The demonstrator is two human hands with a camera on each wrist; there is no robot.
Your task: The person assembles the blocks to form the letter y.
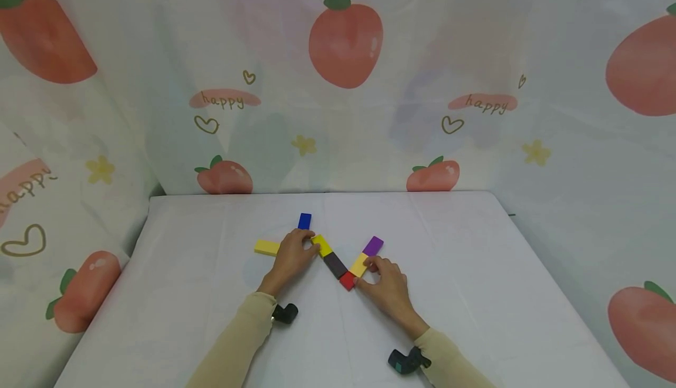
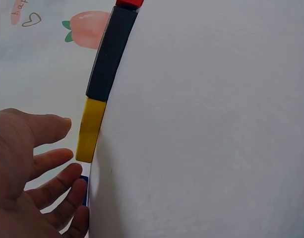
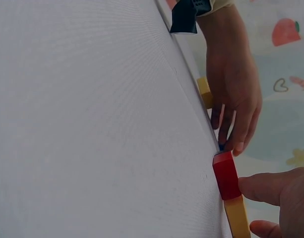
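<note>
Coloured blocks form a V on the white table in the head view. Its left arm has a yellow block (image 1: 321, 245) and a black block (image 1: 335, 265), a red block (image 1: 347, 280) sits at the bottom, and a light yellow block (image 1: 358, 265) and a purple block (image 1: 374, 245) make the right arm. My left hand (image 1: 291, 259) is beside the yellow block; in the left wrist view its extended fingers (image 2: 57, 161) hold nothing. With a straight thumb, my right hand (image 1: 388, 288) touches the red block, its index finger at the light yellow one.
A blue block (image 1: 304, 221) lies just beyond my left fingers, and another light yellow block (image 1: 266, 248) to the left of that hand. Behind the table (image 1: 449, 229) hangs a fruit-printed cloth (image 1: 359, 135). Both wrists carry small black cameras.
</note>
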